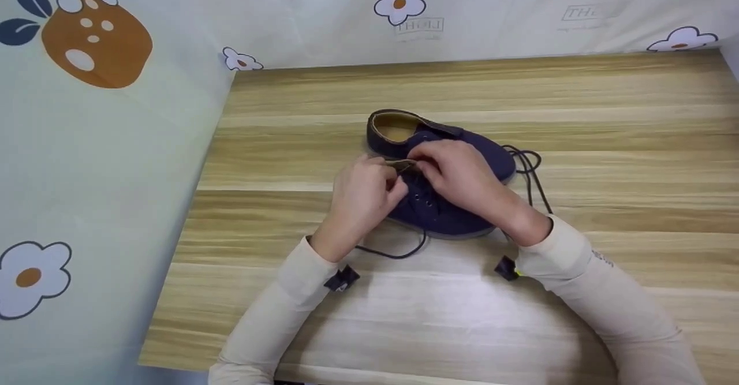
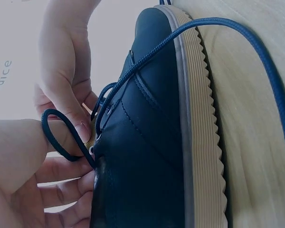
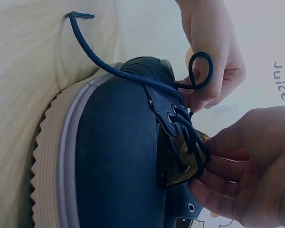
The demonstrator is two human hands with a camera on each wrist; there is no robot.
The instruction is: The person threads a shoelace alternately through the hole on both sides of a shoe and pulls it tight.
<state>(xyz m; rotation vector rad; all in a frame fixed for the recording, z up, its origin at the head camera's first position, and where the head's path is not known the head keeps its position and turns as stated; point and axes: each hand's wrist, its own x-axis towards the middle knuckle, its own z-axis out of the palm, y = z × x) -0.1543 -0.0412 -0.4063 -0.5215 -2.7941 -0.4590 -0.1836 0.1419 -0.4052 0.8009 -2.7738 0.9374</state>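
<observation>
A navy lace-up shoe (image 1: 447,220) with a ridged pale sole lies on the table beneath both hands. My left hand (image 1: 364,191) is at its ankle opening, finger and thumb pinching the shoelace (image 2: 54,142) near the upper eyelets; a loop of it passes over the thumb. Across the opening, my right hand (image 1: 462,171) pinches the lace beside the edge of the tan-lined tongue (image 3: 180,178). The fingertips partly hide what each hand grips. Lace crosses through several metal eyelets, and one long end trails over the shoe's side onto the wood.
Just behind stands a matching navy shoe (image 1: 491,148), its loose laces (image 1: 531,165) trailing to the right. The wood-grain table (image 1: 288,131) meets a patterned cloth (image 1: 323,21) at the back and left. Dark wrist devices (image 1: 342,279) hang below both sleeves.
</observation>
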